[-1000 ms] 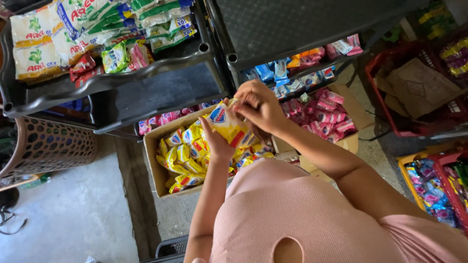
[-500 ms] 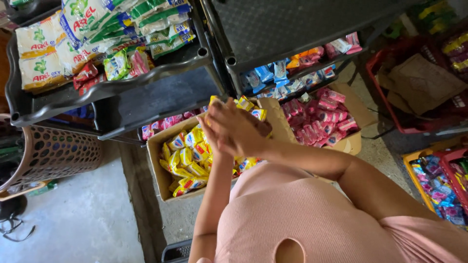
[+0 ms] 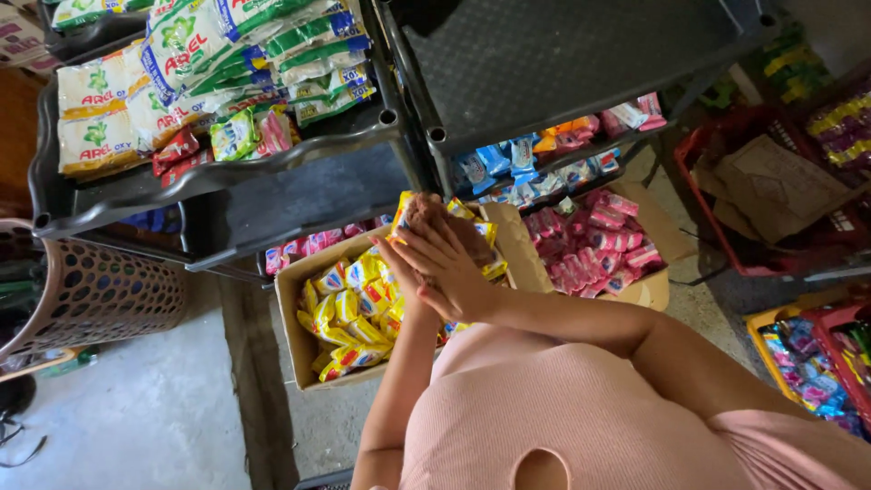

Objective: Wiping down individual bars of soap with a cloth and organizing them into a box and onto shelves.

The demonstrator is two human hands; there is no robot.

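Black plastic shelving behind; right hand (image 3: pixel 449 263) and left hand (image 3: pixel 399 272) now pressed flat around yellow sachet bundle (image 3: pixel 481 238), lifted clear of brown cardboard box (image 3: pixel 295 313).

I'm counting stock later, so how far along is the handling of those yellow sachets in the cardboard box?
Done: the rack shelf above already carries stacked detergent packs. In hand: the right hand and left hand press together on a bunch of yellow sachets over the cardboard box. Left: many more loose sachets lie in that box.
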